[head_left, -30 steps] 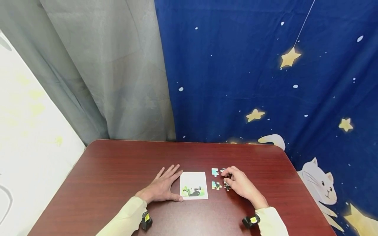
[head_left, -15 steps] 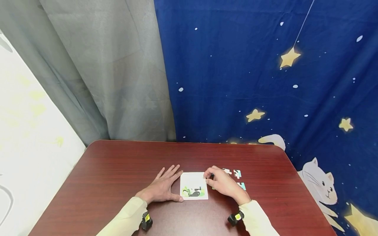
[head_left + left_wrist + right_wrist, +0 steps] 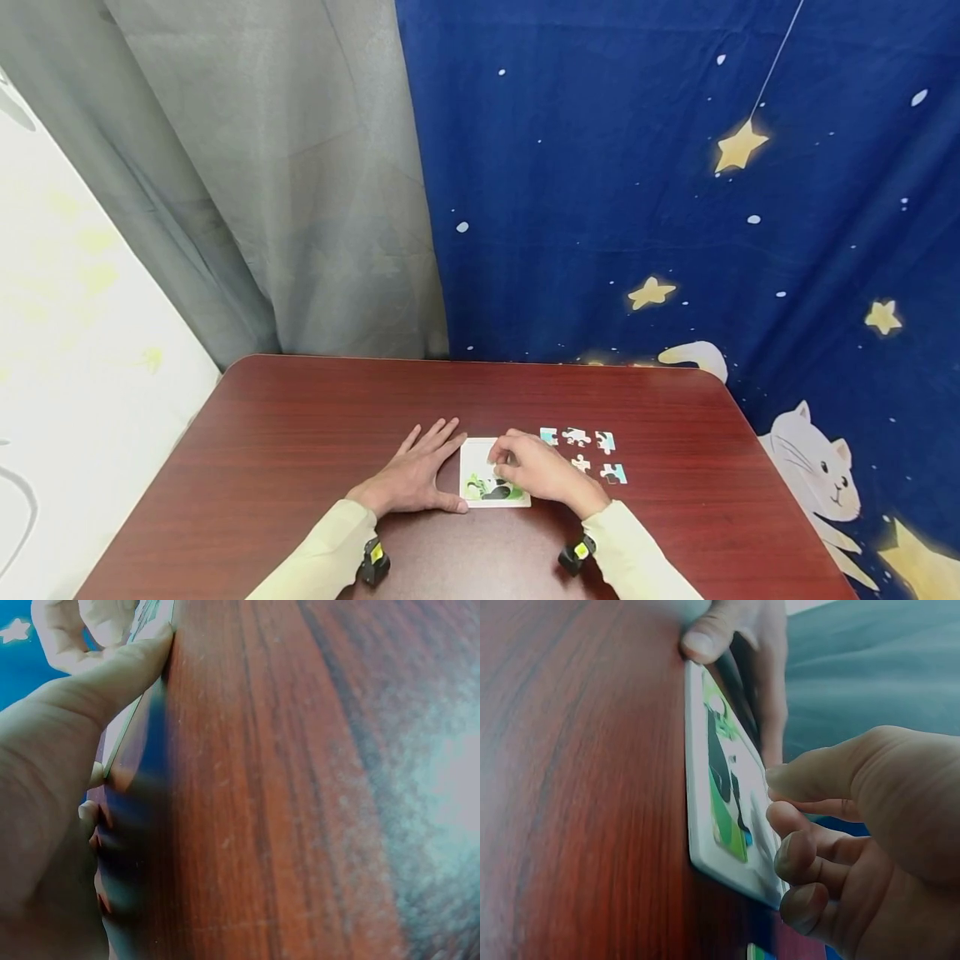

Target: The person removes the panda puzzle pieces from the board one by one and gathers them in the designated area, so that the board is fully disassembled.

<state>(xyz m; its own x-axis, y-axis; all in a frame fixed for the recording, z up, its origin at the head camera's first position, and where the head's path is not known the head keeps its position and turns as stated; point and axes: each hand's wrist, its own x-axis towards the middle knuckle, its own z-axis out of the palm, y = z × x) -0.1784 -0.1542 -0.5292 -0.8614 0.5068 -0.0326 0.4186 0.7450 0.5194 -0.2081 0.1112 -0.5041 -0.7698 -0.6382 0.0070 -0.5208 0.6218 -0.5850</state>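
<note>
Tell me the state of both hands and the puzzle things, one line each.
Puzzle board: lying flat, partly filled along its near side.
Loose puzzle pieces: flat, separate, right of the board.
Left hand: spread, touching the board's left edge.
Right hand: curled over the board; can't tell whether it holds anything.

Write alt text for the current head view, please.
A person's right hand is over a partly filled puzzle board; the left hand is at its left edge. Loose pieces lie to the right on a red-brown table.

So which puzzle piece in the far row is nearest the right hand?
The left-end piece, just beyond the right hand; the middle piece and right-end piece lie farther off.
</note>
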